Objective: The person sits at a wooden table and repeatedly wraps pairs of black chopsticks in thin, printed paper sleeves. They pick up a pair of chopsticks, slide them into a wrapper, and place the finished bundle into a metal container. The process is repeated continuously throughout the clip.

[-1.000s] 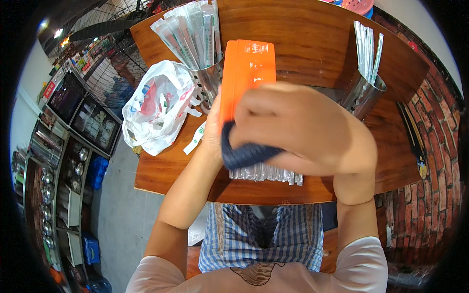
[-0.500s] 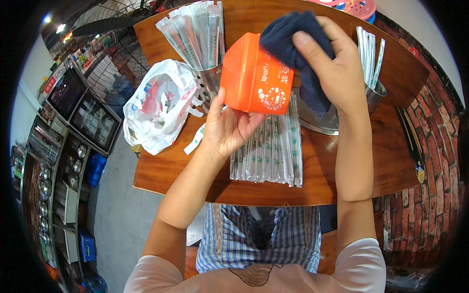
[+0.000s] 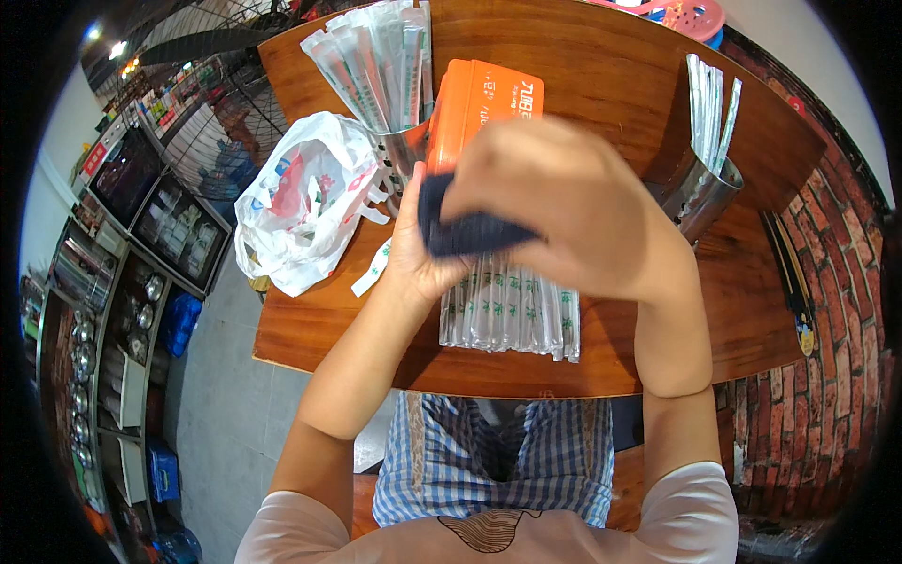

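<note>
My left hand (image 3: 418,258) holds up an orange plastic box (image 3: 484,99) with white print, its fingers partly covered by a cloth. The dark blue cloth (image 3: 460,221) is pressed over the box's lower end, gripped by my right hand (image 3: 568,193), which is smeared by motion. Beneath both hands, a row of wrapped chopsticks (image 3: 507,315) lies on the wooden table (image 3: 315,343). Left of the box stands a metal holder (image 3: 402,150) full of wrapped sticks (image 3: 376,70).
A crumpled white plastic bag (image 3: 310,211) sits at the table's left edge. On the right is another metal holder (image 3: 703,188) with wrapped sticks (image 3: 709,108). A brick wall (image 3: 817,367) borders the table's right side; shelves with metal pots (image 3: 85,395) stand at far left.
My right hand has brought the cloth down and left, from the box's upper right to its lower end. The box has tilted in my left hand, turning its printed face away.
</note>
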Demonstrator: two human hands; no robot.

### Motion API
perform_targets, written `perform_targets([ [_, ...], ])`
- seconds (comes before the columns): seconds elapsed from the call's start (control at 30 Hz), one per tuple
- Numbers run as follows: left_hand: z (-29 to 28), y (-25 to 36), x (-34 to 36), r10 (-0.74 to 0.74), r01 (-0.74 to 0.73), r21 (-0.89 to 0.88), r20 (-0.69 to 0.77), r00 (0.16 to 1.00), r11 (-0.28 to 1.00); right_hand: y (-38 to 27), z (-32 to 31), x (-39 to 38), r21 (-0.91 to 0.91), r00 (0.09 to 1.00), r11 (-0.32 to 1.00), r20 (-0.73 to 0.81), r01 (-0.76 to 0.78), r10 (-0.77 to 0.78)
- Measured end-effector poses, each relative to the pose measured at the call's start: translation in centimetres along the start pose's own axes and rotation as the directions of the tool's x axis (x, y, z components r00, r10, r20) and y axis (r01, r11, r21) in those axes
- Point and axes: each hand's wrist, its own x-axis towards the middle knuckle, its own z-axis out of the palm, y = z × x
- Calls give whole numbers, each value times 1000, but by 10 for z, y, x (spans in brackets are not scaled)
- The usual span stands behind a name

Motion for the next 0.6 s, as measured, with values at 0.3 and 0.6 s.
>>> perform_targets([
  [0.3,7,-1,-5,-83,91,-62,122,989,994,4,-32,-2,-55,884,989,-458,-136,96],
  [0.6,6,-1,-1,-62,65,-14,156,986,998,-3,-10,-15,228,982,973,187,-43,-1],
])
